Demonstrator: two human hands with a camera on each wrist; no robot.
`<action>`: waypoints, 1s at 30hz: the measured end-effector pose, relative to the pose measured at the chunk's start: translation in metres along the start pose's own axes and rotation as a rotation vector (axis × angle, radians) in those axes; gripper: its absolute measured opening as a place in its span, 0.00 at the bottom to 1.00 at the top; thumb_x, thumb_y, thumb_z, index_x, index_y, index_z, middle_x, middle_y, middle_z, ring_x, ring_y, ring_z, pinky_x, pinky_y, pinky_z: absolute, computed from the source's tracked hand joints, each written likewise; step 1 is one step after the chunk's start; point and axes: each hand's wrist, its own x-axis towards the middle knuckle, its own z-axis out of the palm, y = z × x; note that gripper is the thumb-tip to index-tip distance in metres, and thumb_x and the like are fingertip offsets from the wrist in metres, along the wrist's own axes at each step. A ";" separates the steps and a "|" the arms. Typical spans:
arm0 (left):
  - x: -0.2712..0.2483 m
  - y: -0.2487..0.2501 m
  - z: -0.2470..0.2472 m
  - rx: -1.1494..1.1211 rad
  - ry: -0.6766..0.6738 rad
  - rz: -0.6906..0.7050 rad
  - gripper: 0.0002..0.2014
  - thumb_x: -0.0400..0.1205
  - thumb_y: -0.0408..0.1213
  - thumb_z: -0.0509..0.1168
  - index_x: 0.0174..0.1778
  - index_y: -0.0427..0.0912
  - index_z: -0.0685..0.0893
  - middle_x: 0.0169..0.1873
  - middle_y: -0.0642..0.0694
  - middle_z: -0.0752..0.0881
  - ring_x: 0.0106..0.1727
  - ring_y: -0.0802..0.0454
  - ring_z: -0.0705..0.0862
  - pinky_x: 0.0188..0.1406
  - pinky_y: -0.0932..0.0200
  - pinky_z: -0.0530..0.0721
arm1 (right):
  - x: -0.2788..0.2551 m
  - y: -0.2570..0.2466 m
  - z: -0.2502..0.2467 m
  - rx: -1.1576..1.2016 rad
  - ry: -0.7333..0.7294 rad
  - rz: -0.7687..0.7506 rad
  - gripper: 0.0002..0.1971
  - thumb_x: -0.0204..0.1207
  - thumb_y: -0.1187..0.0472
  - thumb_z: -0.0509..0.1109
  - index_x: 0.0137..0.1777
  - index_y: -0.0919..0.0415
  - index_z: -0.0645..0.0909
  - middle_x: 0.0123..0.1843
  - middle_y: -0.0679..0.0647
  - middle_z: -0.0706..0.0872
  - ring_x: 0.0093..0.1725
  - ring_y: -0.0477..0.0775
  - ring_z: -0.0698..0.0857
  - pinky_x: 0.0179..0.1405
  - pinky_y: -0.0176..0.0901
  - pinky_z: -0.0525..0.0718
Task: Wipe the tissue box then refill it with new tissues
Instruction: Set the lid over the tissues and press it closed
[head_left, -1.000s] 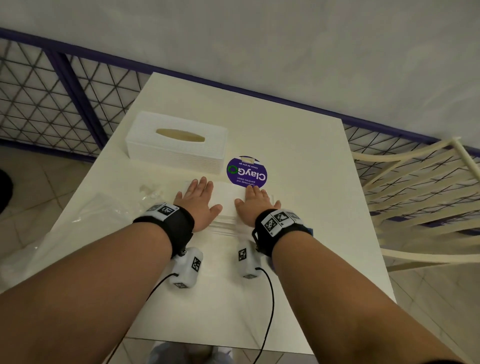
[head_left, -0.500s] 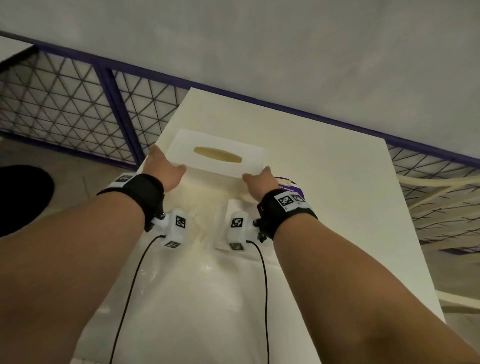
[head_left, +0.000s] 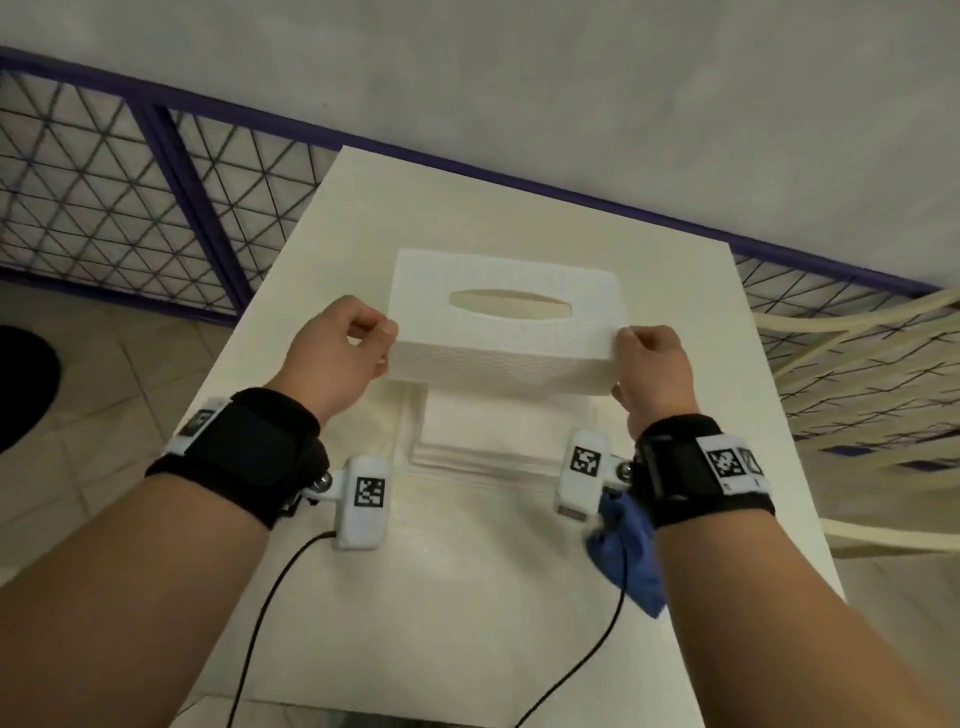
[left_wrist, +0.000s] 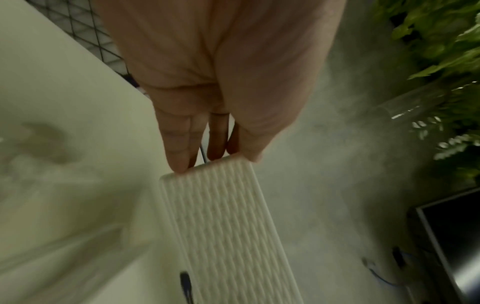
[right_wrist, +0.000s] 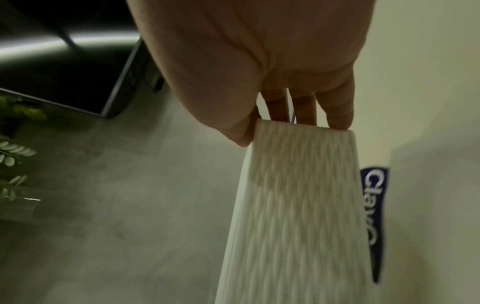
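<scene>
2 hands, left hand (head_left: 340, 358) and right hand (head_left: 649, 371), pinching opposite ends of tissue box cover (head_left: 501, 332), held between them above new tissues (head_left: 498, 431). Risk: misaligned lowering, snagging or crushing stack edges.

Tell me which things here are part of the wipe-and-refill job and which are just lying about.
Part of the job:
tissue box, held above the table by left hand and right hand
tissue stack, beneath the box
blue cloth

Lying about:
table
purple sticker
chair
wire fence
plants
</scene>
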 end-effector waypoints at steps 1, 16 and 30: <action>-0.010 -0.002 0.006 0.019 -0.030 0.007 0.05 0.83 0.40 0.65 0.46 0.43 0.81 0.43 0.49 0.81 0.50 0.41 0.87 0.55 0.45 0.87 | -0.006 0.009 -0.012 -0.015 0.007 0.012 0.08 0.74 0.51 0.62 0.50 0.51 0.77 0.53 0.52 0.83 0.57 0.60 0.83 0.61 0.65 0.84; -0.050 -0.063 0.027 0.262 -0.061 -0.096 0.05 0.81 0.42 0.65 0.47 0.45 0.80 0.42 0.55 0.81 0.52 0.41 0.85 0.59 0.39 0.83 | -0.049 0.092 -0.030 -0.058 -0.091 0.198 0.10 0.77 0.53 0.63 0.55 0.54 0.76 0.48 0.51 0.85 0.49 0.58 0.83 0.56 0.58 0.85; -0.049 -0.054 0.037 0.182 -0.095 -0.320 0.27 0.72 0.63 0.56 0.60 0.50 0.77 0.55 0.42 0.84 0.58 0.39 0.83 0.63 0.39 0.81 | -0.041 0.084 -0.025 -0.164 -0.159 0.215 0.23 0.80 0.46 0.54 0.71 0.56 0.72 0.66 0.61 0.82 0.64 0.65 0.81 0.66 0.64 0.81</action>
